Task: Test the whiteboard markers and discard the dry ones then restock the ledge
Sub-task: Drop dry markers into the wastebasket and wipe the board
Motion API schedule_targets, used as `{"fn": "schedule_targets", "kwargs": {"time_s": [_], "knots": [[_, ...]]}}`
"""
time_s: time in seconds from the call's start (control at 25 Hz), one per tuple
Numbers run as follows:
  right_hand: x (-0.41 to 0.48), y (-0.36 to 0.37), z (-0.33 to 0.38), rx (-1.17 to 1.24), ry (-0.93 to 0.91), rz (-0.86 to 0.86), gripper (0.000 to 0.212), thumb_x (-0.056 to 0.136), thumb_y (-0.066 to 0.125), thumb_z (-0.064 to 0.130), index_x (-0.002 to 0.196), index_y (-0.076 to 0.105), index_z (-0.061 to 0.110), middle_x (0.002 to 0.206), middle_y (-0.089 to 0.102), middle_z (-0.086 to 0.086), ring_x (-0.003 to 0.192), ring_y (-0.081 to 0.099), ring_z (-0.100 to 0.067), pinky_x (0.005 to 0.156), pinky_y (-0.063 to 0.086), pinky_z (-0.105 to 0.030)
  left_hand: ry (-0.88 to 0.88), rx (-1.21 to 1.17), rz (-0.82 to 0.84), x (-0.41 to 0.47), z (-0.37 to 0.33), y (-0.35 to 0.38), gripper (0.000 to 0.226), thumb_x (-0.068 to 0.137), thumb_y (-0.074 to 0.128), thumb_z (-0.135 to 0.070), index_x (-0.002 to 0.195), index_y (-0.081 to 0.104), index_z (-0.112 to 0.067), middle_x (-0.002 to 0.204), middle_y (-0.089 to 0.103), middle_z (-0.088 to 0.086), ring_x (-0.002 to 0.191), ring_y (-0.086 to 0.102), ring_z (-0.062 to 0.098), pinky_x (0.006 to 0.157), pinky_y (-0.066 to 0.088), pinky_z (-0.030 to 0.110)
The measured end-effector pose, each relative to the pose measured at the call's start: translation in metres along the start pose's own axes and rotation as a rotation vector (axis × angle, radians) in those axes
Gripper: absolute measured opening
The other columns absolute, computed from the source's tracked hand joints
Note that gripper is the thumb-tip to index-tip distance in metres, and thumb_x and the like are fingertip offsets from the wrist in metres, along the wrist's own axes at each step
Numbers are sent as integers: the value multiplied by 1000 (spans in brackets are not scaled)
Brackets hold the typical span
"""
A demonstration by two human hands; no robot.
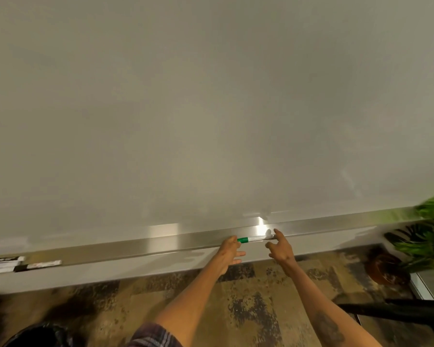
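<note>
While the green-capped marker (252, 239) lies on the metal ledge (161, 244), your left hand (232, 249) and right hand (280, 247) flank its ends. Both are released, fingers loosely spread, gripping nothing.

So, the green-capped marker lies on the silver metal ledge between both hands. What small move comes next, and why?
Probably pinch the green-capped marker with the right hand and lift it off the silver metal ledge. It lies flat, capped, and neither the right nor the left hand seems to grip it, so testing cannot begin.
</note>
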State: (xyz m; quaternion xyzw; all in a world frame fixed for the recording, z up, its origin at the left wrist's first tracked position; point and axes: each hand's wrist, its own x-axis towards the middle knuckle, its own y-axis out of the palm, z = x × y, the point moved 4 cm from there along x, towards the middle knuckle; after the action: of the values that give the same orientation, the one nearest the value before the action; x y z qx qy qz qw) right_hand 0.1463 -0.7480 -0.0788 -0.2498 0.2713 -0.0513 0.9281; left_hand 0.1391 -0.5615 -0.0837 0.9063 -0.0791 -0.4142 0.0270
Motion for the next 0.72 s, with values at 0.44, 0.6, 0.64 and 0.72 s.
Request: {"fn": "schedule_targets", "kwargs": {"time_s": [0.44, 0.6, 0.64, 0.72], "knots": [[-24, 30, 21, 2, -177, -165, 33, 91, 66, 6, 124, 64, 10, 119, 60, -14, 104, 62, -30, 97, 53, -44, 151, -174, -177, -17, -11, -50, 45, 95, 58, 2, 139, 51, -7, 130, 56, 7, 105, 65, 22, 96, 54, 33], [-54, 66, 52, 35, -251, -107, 19, 87, 72, 11, 106, 73, 8, 101, 63, -10, 92, 64, -25, 85, 55, -37, 249, -241, -339, -39, -14, -100, 36, 91, 62, 5, 126, 63, -4, 111, 65, 7, 96, 65, 18, 92, 57, 32], [-63, 76, 59, 51, -267, -69, 15, 86, 73, 12, 102, 73, 10, 99, 64, -8, 90, 65, -24, 83, 55, -35, 269, -275, -357, -48, -15, -112, 33, 92, 62, 5, 123, 65, -4, 111, 65, 8, 96, 65, 18, 91, 57, 31], [-78, 99, 70, 91, -284, -2, 11, 87, 72, 14, 97, 73, 12, 99, 66, -9, 88, 67, -24, 81, 58, -32, 305, -338, -370, -65, -16, -135, 27, 94, 61, 1, 119, 66, -6, 111, 66, 7, 94, 65, 15, 84, 58, 25]]}}
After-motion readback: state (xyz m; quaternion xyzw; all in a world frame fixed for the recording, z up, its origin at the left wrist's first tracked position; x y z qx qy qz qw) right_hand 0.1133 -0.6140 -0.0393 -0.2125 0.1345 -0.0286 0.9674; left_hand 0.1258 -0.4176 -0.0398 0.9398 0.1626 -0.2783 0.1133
